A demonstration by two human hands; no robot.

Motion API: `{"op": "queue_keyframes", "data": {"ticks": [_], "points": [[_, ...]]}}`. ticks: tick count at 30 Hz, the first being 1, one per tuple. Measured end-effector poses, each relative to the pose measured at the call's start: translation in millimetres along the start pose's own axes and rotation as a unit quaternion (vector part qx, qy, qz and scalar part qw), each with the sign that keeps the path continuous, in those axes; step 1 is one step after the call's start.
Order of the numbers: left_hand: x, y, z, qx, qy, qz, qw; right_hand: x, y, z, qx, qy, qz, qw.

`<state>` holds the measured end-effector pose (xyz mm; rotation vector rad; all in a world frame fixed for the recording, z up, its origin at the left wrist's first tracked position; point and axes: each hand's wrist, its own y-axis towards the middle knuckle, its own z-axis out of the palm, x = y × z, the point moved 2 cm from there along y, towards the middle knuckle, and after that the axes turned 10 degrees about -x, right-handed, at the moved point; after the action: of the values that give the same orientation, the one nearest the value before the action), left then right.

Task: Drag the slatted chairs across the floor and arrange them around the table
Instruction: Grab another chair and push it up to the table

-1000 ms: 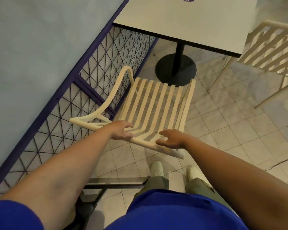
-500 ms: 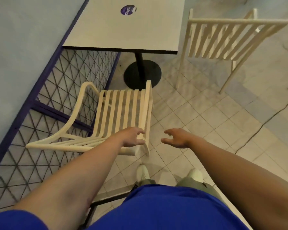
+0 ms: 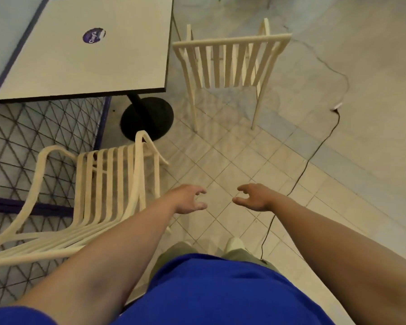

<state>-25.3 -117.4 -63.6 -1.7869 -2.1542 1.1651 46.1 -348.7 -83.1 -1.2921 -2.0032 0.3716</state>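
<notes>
Left hand (image 3: pixel 189 200) and right hand (image 3: pixel 253 197) reach forward at 6 o'clock, gripping nothing.
Both are loosely curled, palms facing each other. Cream slatted armchair (image 3: pixel 108 184) at 8 o'clock, slats running toward the white square pedestal table (image 3: pixel 92 66) at 11; second cream slatted chair (image 3: pixel 230 64) at 1, top rail crosswise.

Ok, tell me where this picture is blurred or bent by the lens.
Head view: motion blur smears the mesh fence and the near chair; the wide lens bows the table edge and splays the far chair legs; light is dim and even, without glare; the left hand and right hand look sharper.
</notes>
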Motion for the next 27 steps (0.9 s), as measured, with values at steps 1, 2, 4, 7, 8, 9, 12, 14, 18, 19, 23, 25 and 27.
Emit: {"op": "queue_keyframes", "data": {"ticks": [1,2,4,7,8,9,12,14,18,19,23,25,27], "points": [[-6.5,5.3,-1.3,0.002,0.002,0.002,1.0,-6.8,1.0,-4.7,-0.001,0.002,0.004,1.0],[-12.2,11.4,-3.0,0.005,0.002,0.005,1.0,-13.2,2.9,-9.7,-0.002,0.003,0.01,1.0],[-21.7,23.0,-7.7,0.009,-0.001,0.01,1.0,-21.5,8.6,-19.7,-0.002,0.002,0.015,1.0],[-31.6,42.5,-18.3,0.012,-0.006,0.015,1.0,-26.9,22.9,-35.7,0.001,-0.004,0.015,1.0],[-33.3,50.9,-23.0,0.013,-0.006,0.016,1.0,-28.5,29.8,-42.0,0.002,-0.004,0.016,1.0],[-34.5,58.3,-27.2,0.014,-0.006,0.018,1.0,-30.2,36.3,-47.6,0.001,-0.003,0.017,1.0],[-37.7,89.1,-42.7,0.015,-0.01,0.021,1.0,-38.1,64.5,-69.8,-0.009,0.002,0.021,1.0],[-38.5,113.2,-57.4,0.017,-0.012,0.02,1.0,-40.9,84.8,-88.1,-0.008,-0.005,0.025,1.0],[-38.2,161.8,-92.0,0.018,-0.017,0.019,1.0,-47.2,130.7,-126.7,-0.007,-0.008,0.032,0.999],[-38.3,173.4,-103.3,0.021,-0.015,0.016,1.0,-47.7,142.1,-138.6,-0.009,-0.007,0.038,0.999],[-40.3,218.7,-147.8,0.013,0.008,0.025,1.0,-45.4,178.9,-177.9,-0.03,0.005,0.042,0.999],[-42.6,239.6,-168.9,0.002,0.019,0.033,0.999,-45.1,195.1,-193.7,-0.028,0.012,0.045,0.999],[-49.8,258.0,-189.0,-0.005,0.027,0.039,0.999,-46.6,211.5,-207.8,-0.028,0.014,0.045,0.999]]}}
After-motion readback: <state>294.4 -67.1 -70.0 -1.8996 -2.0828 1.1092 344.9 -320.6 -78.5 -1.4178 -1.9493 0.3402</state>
